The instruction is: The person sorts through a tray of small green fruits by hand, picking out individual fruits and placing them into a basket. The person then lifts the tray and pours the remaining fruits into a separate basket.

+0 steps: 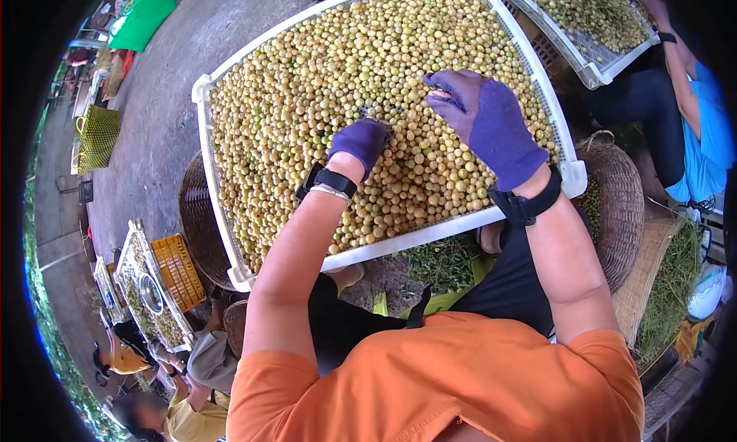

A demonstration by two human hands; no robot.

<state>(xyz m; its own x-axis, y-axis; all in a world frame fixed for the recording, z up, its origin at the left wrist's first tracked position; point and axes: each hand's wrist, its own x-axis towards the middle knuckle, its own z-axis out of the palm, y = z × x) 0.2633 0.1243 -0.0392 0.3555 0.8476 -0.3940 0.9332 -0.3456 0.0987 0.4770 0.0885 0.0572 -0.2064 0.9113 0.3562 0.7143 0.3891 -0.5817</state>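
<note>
Small round yellow-green fruits point(307, 96) fill a large white-rimmed tray point(384, 248) in front of me. My left hand point(361, 144), in a purple glove, reaches down among the fruits near the middle of the tray; its fingertips are partly buried, so what they hold is hidden. My right hand point(491, 123), also in a purple glove, is over the tray's right part, its fingers curled in toward the palm. Whatever may be inside those fingers cannot be made out. Dark bands circle both wrists.
Woven baskets point(616, 211) stand under the tray's sides. Another fruit tray point(606, 66) is at upper right beside a person in blue point(702, 135). At lower left are a yellow crate point(178, 273), a smaller tray and people in yellow and orange. Green bags lie at upper left.
</note>
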